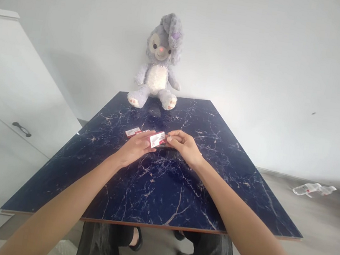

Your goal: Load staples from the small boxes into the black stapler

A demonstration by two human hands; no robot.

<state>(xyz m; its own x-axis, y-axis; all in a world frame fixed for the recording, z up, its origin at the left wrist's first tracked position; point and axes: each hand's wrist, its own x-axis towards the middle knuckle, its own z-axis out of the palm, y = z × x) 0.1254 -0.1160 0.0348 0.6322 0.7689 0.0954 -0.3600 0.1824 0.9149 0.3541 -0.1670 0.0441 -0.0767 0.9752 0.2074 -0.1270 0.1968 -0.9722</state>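
A small white and red cardboard box (157, 139) is held up above the table between my two hands. My left hand (135, 148) grips its left end, thumb and fingers closed around it. At the box's right end, the thumb and fingers of my right hand (184, 145) are pinched together; the detail between the fingertips is too small to make out. Just behind my left hand lies a similar white and red box (132, 132), partly covered by the fingers. Something thin and dark (165, 145) shows below the held box, mostly hidden by my hands.
The dark blue marble-patterned table (173, 191) stands against a white wall. A grey and white plush rabbit (159, 71) sits at its far edge. To the left is a white cabinet (7, 92) with a dark handle. Clear plastic bottles (313, 189) lie on the floor at right.
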